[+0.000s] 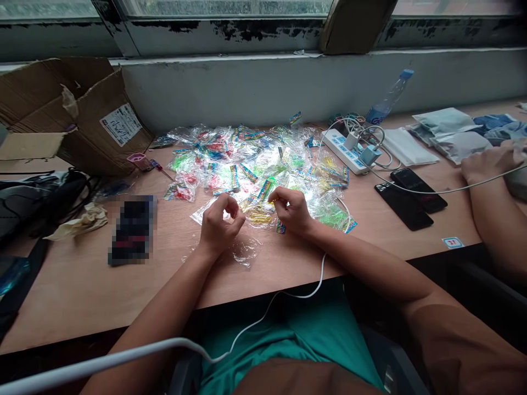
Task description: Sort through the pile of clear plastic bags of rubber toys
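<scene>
My left hand [221,224] is above the table at the near edge of a pile of clear plastic packets [255,159]. Its thumb and fingertips curl together in a pinch, and what they hold, if anything, is too small to make out. Across from it, my right hand [291,210] is closed, with a small yellow bit showing at its fingertips that I cannot identify. Between the two hands lies a yellow looped, stringy item [260,215] among clear plastic. Crumpled clear film [247,251] rests on the table just below my hands. The packets hold red, green and yellow items and carry printed cards.
An open cardboard box [117,123] stands at the back left, near a screwdriver [162,169]. A power strip [346,151] with plugs, a bottle [389,99] and two phones [403,206] are on the right. A white cable [323,274] crosses the table edge. Another person's hand [489,163] is far right.
</scene>
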A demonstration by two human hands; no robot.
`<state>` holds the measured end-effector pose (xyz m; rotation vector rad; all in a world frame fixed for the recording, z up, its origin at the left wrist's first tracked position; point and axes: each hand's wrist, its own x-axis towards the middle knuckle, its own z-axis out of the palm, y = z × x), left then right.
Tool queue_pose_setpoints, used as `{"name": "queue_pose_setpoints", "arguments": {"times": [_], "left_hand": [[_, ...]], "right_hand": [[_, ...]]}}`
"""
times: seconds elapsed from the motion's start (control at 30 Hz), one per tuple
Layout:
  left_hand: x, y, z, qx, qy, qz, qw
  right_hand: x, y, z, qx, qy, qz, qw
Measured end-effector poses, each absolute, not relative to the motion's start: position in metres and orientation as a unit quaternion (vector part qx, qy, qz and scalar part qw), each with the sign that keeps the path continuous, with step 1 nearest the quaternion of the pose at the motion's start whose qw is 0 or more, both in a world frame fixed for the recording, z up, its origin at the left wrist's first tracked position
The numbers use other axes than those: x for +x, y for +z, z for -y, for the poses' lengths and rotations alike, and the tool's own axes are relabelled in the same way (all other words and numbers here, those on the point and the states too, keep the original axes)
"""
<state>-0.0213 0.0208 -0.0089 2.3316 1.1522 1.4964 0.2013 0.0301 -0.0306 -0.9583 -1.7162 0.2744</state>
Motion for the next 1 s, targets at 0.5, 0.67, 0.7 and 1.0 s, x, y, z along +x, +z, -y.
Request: {"name": "queue_pose_setpoints", "arguments": {"times": [0.5, 0.67, 0.7, 1.0], "left_hand": [[-0.022, -0.010, -0.022, 0.775, 0.497, -0.386, 0.052], [-0.022, -0.007, -0.023, 0.780, 0.513, -0.358, 0.016], [-0.022, -0.006, -0.023, 0.780, 0.515, -0.356, 0.016], [-0.021, -0.008, -0.023, 0.784, 0.517, -0.342, 0.041]], "right_hand": [[0.202, -0.030, -0.031, -0.364, 0.109, 0.738, 0.558], [0.202, -0.020, -0.025, -0.316, 0.063, 0.721, 0.614], [0.202, -0.018, -0.023, -0.308, 0.049, 0.717, 0.623], [0.202, -0.018, -0.023, -0.307, 0.033, 0.725, 0.616]]}}
